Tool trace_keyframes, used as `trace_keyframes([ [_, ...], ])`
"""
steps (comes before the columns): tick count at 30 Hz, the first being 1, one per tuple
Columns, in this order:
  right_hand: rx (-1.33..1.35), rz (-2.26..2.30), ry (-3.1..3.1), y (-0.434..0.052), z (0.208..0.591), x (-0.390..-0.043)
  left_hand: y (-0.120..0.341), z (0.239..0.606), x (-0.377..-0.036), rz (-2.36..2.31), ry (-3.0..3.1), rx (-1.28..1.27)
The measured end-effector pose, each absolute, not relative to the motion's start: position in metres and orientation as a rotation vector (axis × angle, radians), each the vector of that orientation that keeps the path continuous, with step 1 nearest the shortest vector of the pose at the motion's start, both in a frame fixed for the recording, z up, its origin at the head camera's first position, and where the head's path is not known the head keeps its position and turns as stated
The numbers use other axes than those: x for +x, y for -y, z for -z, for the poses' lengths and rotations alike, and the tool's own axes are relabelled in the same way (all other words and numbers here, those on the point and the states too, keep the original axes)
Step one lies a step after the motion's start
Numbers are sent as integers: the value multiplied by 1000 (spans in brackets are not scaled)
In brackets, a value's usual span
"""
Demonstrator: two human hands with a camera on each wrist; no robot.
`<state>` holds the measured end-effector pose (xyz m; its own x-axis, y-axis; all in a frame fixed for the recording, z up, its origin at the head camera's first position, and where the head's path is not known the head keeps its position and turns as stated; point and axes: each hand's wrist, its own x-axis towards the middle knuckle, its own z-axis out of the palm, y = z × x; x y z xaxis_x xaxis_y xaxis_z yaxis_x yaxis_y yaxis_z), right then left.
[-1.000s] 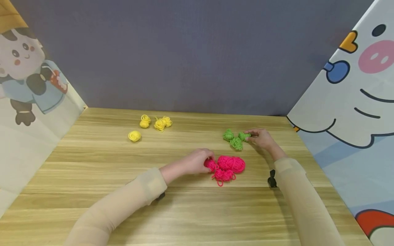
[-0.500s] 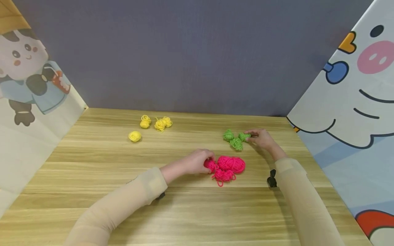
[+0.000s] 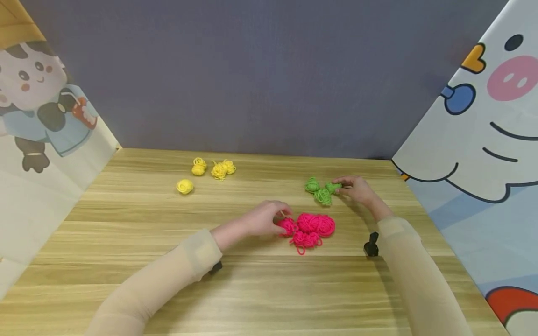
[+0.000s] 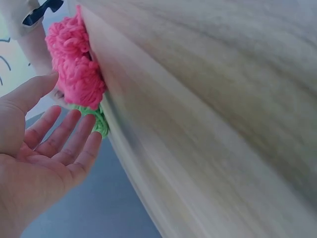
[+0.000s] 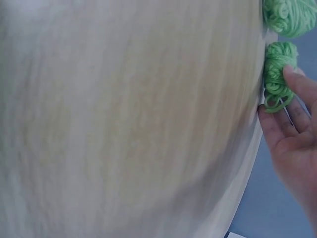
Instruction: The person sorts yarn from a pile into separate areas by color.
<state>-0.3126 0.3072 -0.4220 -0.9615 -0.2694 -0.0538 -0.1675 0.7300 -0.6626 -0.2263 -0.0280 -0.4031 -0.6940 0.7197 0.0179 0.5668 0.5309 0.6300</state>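
Note:
A heap of pink yarn balls [image 3: 315,226] lies mid-table, also close up in the left wrist view as pink yarn [image 4: 74,64]. My left hand [image 3: 280,219] is open just left of the heap, fingers straight and palm showing [image 4: 67,101], thumb tip close to the small pink ball [image 3: 288,226]. A cluster of green yarn balls [image 3: 321,191] lies further back. My right hand [image 3: 338,185] pinches the rightmost green ball [image 5: 278,74] between thumb and fingers [image 5: 277,116]. Three yellow yarn balls [image 3: 185,186] [image 3: 198,166] [image 3: 222,169] sit at the back left.
The wooden table [image 3: 126,242] is walled by a grey backdrop [image 3: 269,74] and cartoon-printed panels at left [image 3: 38,107] and right [image 3: 483,116]. Black wrist mounts [image 3: 371,245] show under both sleeves.
My left hand has let go of the small pink ball, opened and drawn slightly back to the left. The right hand and the green balls have not moved.

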Motion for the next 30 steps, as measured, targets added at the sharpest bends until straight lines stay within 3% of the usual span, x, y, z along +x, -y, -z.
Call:
trace_keyframes([
  [30, -502, 1109, -2881, -298, 395, -285, 143, 375, -239, -1154, -2803, 761],
])
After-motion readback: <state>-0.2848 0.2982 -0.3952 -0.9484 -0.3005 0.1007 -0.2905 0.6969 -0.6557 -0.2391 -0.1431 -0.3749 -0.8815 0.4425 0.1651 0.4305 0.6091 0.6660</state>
